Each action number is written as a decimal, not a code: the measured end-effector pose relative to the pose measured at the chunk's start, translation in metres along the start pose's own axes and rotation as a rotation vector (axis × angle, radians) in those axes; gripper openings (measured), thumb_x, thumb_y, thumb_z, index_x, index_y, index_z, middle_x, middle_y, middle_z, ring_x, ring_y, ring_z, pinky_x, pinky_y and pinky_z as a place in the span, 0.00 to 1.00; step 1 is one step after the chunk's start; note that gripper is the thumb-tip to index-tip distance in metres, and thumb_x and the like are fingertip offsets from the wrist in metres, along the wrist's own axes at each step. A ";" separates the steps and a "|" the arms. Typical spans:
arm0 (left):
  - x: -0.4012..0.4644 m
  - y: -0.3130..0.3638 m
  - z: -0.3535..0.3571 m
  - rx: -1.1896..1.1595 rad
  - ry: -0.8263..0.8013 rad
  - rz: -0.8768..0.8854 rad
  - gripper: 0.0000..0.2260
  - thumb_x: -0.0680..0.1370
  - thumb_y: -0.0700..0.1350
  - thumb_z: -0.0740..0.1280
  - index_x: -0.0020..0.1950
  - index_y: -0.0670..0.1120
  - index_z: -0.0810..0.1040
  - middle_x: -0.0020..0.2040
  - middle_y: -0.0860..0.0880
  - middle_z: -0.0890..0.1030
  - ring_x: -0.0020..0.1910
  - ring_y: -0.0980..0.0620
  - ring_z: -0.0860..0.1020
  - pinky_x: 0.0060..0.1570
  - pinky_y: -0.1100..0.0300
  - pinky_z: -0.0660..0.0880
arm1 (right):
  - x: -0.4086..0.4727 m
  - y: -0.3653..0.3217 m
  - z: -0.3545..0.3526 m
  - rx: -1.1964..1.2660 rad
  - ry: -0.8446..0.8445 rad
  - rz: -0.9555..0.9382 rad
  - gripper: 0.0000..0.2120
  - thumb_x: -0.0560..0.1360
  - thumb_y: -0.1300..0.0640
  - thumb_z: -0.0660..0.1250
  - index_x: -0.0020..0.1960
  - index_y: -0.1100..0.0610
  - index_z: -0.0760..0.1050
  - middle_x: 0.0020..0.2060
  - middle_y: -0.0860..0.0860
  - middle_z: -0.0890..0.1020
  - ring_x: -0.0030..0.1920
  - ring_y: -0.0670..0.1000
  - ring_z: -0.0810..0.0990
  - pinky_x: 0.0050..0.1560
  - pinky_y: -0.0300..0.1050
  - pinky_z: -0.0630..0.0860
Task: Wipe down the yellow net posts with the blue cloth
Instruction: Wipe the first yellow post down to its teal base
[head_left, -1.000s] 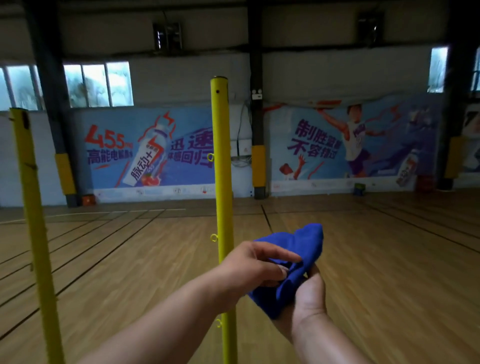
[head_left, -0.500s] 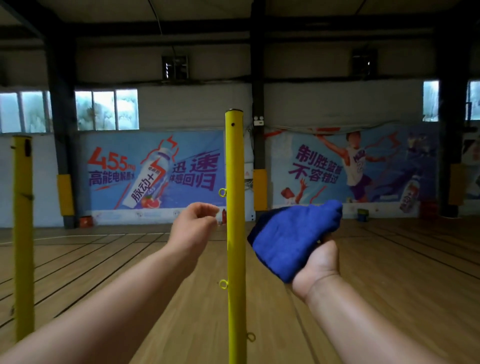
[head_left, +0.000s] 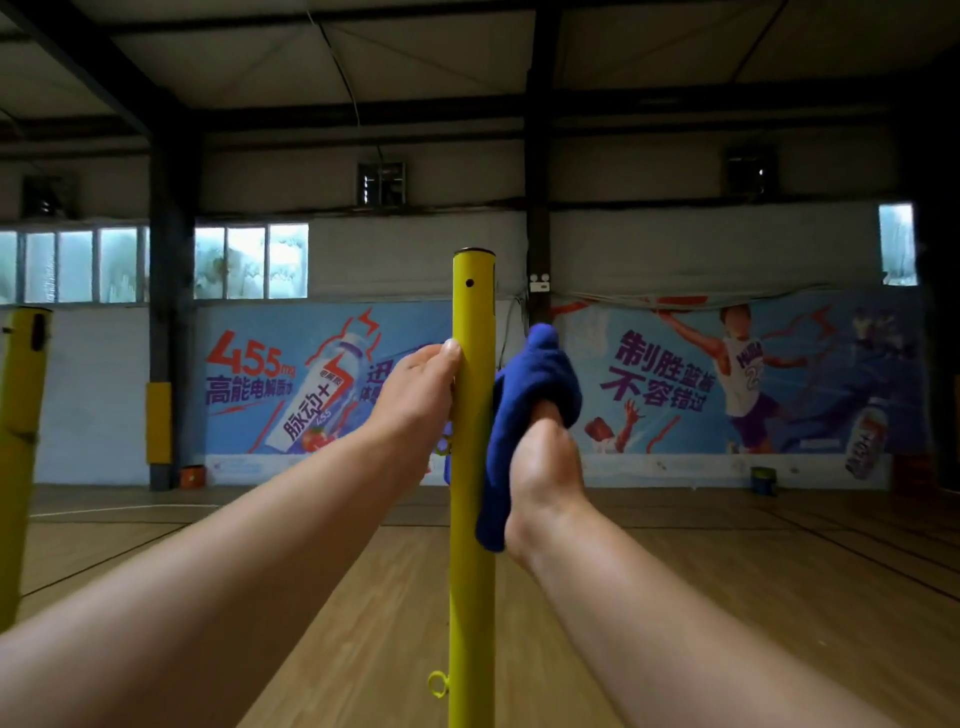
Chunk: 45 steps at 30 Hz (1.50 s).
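Gripping yellow post (head_left: 471, 519), blue cloth (head_left: 524, 395) alongside

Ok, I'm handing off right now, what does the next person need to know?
Left hand grips the near yellow post just below its top. Right hand holds the blue cloth against the post's right side.
Done: cloth is at the post; how much is wiped cannot be told.
Left: wipe this post along its length, then the second yellow post at the far left.
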<state>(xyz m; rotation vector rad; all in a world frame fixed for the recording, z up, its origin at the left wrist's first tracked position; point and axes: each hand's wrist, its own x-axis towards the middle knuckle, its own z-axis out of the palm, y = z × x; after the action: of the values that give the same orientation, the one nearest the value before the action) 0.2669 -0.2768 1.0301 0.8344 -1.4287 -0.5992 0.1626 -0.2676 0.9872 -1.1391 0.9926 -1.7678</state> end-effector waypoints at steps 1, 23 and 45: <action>0.004 0.006 -0.002 -0.037 0.000 0.022 0.14 0.85 0.52 0.59 0.48 0.48 0.80 0.41 0.49 0.83 0.41 0.52 0.80 0.42 0.60 0.76 | 0.002 -0.002 0.004 0.032 -0.006 -0.042 0.15 0.85 0.61 0.53 0.69 0.64 0.68 0.65 0.63 0.73 0.64 0.62 0.74 0.54 0.44 0.68; 0.070 0.042 -0.001 -0.516 -0.481 -0.144 0.11 0.79 0.50 0.70 0.50 0.42 0.78 0.39 0.46 0.82 0.35 0.49 0.82 0.39 0.54 0.82 | 0.018 0.000 0.028 0.161 -0.218 -0.438 0.24 0.62 0.43 0.78 0.54 0.53 0.83 0.42 0.53 0.87 0.39 0.51 0.85 0.36 0.42 0.80; 0.072 0.054 -0.021 -0.279 -0.551 -0.149 0.20 0.78 0.60 0.68 0.39 0.45 0.84 0.38 0.46 0.84 0.35 0.50 0.83 0.37 0.61 0.80 | 0.026 -0.055 0.033 -0.133 -0.132 -0.354 0.17 0.74 0.41 0.73 0.57 0.50 0.79 0.45 0.53 0.87 0.47 0.57 0.86 0.45 0.51 0.80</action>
<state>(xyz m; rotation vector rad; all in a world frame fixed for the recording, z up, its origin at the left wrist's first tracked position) 0.2868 -0.2987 1.1179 0.5754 -1.7285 -1.1803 0.1751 -0.2767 1.0547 -1.5732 0.8791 -1.8897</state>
